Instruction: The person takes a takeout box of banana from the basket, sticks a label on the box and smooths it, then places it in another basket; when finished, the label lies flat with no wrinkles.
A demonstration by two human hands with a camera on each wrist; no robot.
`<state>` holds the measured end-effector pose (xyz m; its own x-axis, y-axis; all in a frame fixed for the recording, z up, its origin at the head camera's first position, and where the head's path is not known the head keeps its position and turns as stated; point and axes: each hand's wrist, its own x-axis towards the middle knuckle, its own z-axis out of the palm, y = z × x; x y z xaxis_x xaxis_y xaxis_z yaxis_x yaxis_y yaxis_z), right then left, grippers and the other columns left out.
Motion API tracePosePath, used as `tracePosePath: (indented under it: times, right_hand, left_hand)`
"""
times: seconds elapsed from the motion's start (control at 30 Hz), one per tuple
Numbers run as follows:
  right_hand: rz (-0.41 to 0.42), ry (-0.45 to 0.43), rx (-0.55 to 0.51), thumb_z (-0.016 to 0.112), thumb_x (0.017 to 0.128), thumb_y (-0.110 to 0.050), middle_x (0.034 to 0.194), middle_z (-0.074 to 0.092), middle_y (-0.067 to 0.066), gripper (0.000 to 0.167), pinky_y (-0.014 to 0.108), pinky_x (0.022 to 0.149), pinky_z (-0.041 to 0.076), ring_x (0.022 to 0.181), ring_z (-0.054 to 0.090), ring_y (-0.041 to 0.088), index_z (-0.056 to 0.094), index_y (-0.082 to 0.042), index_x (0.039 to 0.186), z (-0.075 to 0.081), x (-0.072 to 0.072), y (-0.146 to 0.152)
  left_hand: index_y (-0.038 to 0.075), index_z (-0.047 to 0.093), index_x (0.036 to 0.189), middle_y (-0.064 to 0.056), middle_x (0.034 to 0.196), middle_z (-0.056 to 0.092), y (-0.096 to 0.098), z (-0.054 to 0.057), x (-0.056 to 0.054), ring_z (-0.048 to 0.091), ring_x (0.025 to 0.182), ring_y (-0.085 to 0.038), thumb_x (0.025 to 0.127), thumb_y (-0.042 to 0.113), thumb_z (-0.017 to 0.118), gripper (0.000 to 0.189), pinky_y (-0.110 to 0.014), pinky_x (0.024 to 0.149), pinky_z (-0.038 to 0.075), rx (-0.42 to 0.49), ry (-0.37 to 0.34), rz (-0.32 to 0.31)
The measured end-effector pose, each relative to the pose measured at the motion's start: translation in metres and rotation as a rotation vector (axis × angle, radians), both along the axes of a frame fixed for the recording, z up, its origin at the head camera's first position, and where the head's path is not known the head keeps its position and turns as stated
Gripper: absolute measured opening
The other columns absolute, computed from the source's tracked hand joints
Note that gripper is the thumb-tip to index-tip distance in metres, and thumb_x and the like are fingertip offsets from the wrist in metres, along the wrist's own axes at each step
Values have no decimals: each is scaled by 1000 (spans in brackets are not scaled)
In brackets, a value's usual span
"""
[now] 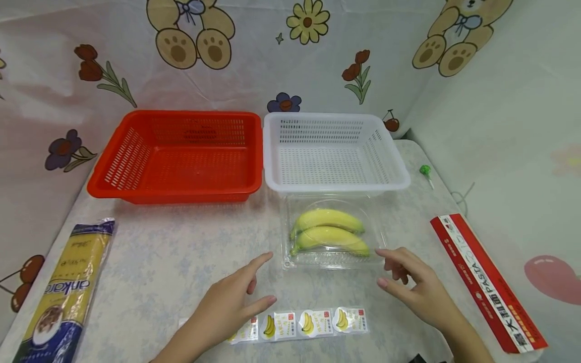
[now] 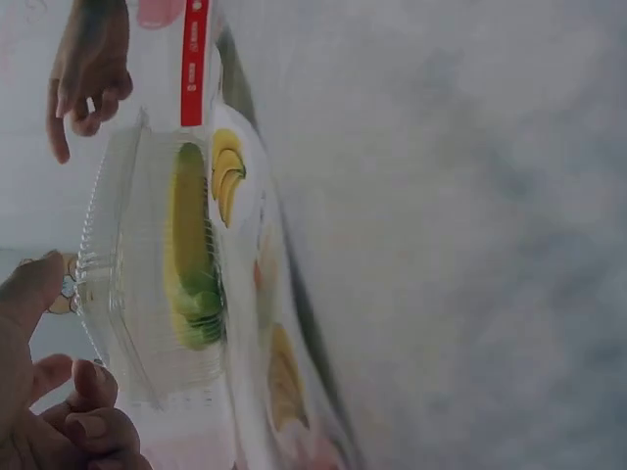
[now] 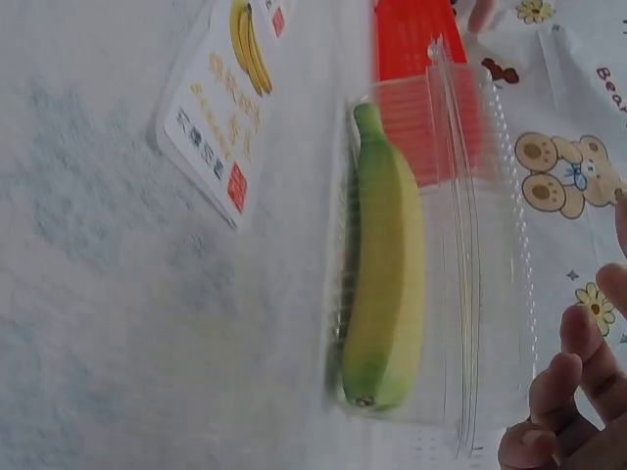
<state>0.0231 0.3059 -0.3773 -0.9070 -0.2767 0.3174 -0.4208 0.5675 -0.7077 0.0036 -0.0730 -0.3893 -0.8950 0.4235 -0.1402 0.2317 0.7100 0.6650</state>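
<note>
Now our left hand and right hand are near the clear banana box. Our thumbs and forefingers stand wide.

A red basket and a white basket stand side by side before a bear-printed cloth. A yellow-and-blue packet lies left; a red box (marked PASTA) and a green lollipop lie right.
</note>
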Motion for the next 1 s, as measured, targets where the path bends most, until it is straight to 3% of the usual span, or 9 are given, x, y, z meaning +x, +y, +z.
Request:
tracePosePath:
  times: [0.13, 0.27, 0.37, 0.53, 0.8, 1.0]
  right_hand:
    - [133, -24, -67, 78, 74, 11, 88, 55, -7, 55, 20, 54, 41, 69, 47, 6, 66, -10, 123, -7, 11, -10]
    - [236, -114, -97, 78, 78, 4, 85, 57, -2, 45, 19, 52, 41, 66, 47, 10, 67, -11, 119, -19, 20, -17]
    - [270, -199, -65, 79, 83, -7, 84, 58, -2, 39, 19, 53, 43, 66, 48, 11, 67, -12, 120, -29, 24, -21]
    - [251, -268, 72, 80, 83, -27, 86, 57, -9, 41, 16, 57, 43, 69, 48, 3, 67, -20, 122, -40, 28, -24]
    - [201, -292, 240, 77, 82, -43, 87, 54, -18, 43, 12, 57, 40, 70, 44, -6, 68, -29, 122, -44, 32, -28]
    - [199, -307, 259, 75, 83, -44, 90, 56, -21, 39, 13, 57, 41, 70, 45, -7, 70, -32, 119, -48, 33, -27]
  left_hand:
    - [39, 46, 144, 12, 71, 46, -15, -8, 10, 34, 55, 2, 89, 48, 70, 61, -20, 52, 35, 9, -75, -99]
    - [40, 52, 140, 13, 68, 43, -24, -16, 15, 37, 59, 2, 91, 50, 66, 52, -21, 57, 35, 14, -154, -165]
    - [41, 55, 137, 17, 79, 54, -25, -21, 17, 45, 71, 4, 92, 51, 65, 48, -24, 65, 42, -9, -132, -193]
    - [39, 58, 135, 19, 101, 61, -23, -26, 21, 49, 85, 1, 92, 45, 66, 44, -28, 76, 48, -44, -29, -252]
    - [36, 61, 132, 21, 85, 51, -21, -31, 21, 42, 75, 4, 92, 36, 69, 41, -19, 66, 40, -19, -22, -309]
    - [36, 63, 132, 22, 84, 53, -20, -33, 21, 42, 74, 4, 91, 29, 71, 42, -18, 64, 40, -29, -33, -309]
